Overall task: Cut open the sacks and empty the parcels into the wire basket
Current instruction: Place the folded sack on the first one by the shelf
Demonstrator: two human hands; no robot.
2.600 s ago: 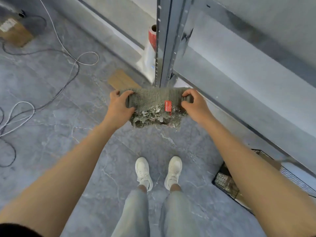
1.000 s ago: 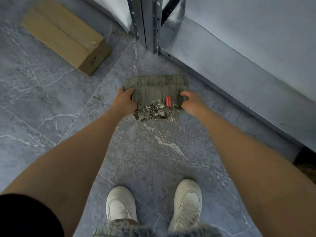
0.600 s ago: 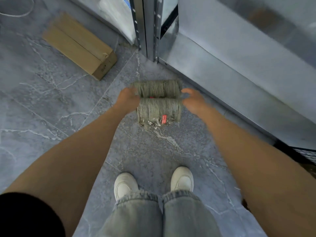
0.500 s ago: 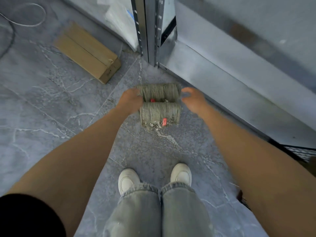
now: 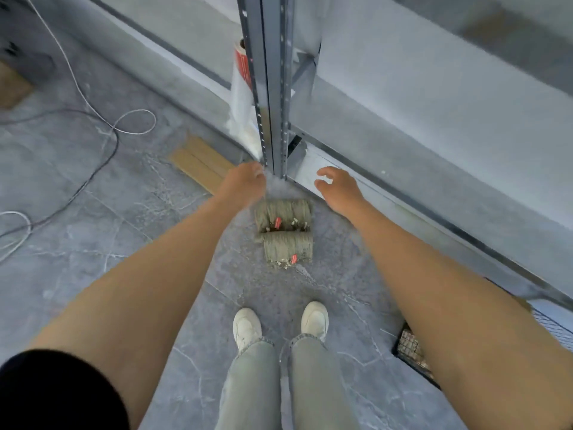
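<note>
Head view shows the left hand (image 5: 245, 184) and right hand (image 5: 338, 189) empty and slack, held apart at twelve o'clock over two folded sacks (image 5: 286, 248) lying touching on the floor (image 5: 124, 212), likely set aside as emptied. The wire basket (image 5: 412, 352) sits at four o'clock, well apart.

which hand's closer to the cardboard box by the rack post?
Left. The left hand hangs at the right end of the cardboard box, overlapping it in view. The right hand is farther right, past the rack post, open and empty.
</note>
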